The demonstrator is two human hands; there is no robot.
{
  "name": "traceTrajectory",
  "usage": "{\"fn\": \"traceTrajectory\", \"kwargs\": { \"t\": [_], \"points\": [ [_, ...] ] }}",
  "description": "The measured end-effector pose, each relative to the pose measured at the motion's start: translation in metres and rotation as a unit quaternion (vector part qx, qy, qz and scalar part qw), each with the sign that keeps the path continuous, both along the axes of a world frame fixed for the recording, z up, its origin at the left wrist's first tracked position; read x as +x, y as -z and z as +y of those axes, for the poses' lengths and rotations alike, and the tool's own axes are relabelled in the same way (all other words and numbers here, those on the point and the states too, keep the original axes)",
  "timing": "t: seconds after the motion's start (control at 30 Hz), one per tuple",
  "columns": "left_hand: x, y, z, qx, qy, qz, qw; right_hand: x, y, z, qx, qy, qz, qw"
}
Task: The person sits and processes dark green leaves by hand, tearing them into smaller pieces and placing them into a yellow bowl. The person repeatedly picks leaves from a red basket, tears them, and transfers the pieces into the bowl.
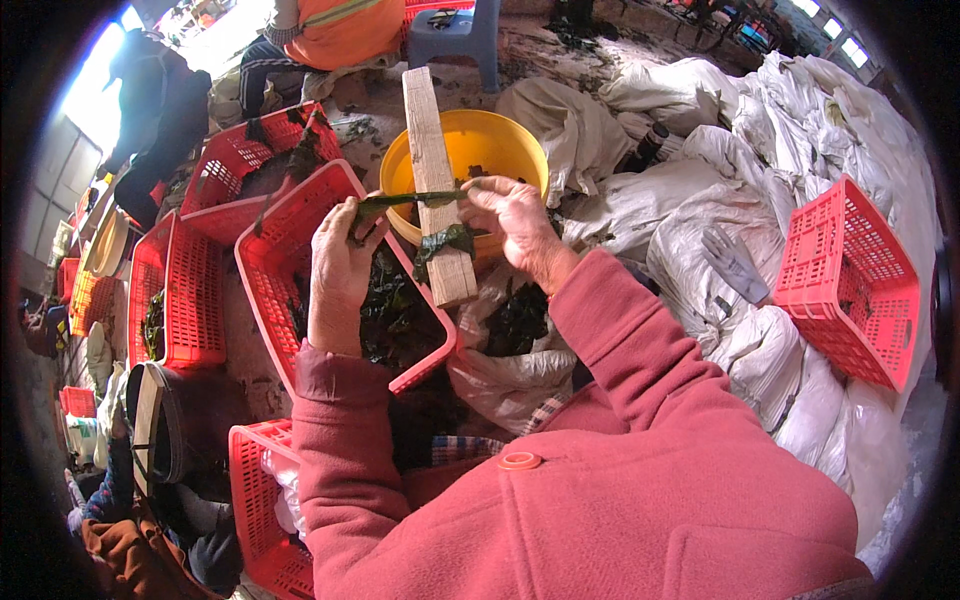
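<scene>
A narrow dark-green seaweed strip (409, 199) is stretched between my hands, crossing above a wooden board (431, 142). My left hand (337, 262) pinches its left end, over the rim of a red plastic crate (341, 176). At the other end, the thumb and fingers of my right hand (517, 221) grip the strip. The board lies over a yellow bucket (465, 124) that has dark bits inside. Another seaweed piece (448, 244) drapes over the board's near part. Wet seaweed (397, 315) fills much of the crate, and more seaweed (519, 315) sits in an open white sack (510, 382).
Several white woven sacks (675, 202) are heaped to the right, with a grey glove (731, 262) and a tilted red crate (847, 277) on them. More red crates (199, 300) stand left. A person in an orange vest (345, 34) sits ahead near a blue plastic stool (457, 41).
</scene>
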State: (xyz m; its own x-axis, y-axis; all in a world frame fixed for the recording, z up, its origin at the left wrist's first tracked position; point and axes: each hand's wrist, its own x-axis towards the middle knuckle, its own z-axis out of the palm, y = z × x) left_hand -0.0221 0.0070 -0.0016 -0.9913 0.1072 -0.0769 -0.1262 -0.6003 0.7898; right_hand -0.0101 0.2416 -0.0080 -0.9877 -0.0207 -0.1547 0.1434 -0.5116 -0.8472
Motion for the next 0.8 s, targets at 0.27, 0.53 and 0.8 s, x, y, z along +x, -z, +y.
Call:
{"fn": "traceTrajectory", "kwargs": {
  "t": [0.27,0.53,0.8],
  "points": [
    [-0.010,0.016,0.011,0.031,-0.046,0.055,0.997,0.012,-0.002,-0.015,0.090,-0.090,-0.003,0.992],
    [-0.007,0.013,0.026,-0.085,-0.049,0.051,0.994,0.021,-0.017,-0.017,0.127,-0.133,0.110,0.977],
    [0.000,0.014,0.041,-0.367,-0.069,0.178,0.910,0.007,-0.016,-0.018,0.234,-0.057,0.238,0.941]
  ]
}}
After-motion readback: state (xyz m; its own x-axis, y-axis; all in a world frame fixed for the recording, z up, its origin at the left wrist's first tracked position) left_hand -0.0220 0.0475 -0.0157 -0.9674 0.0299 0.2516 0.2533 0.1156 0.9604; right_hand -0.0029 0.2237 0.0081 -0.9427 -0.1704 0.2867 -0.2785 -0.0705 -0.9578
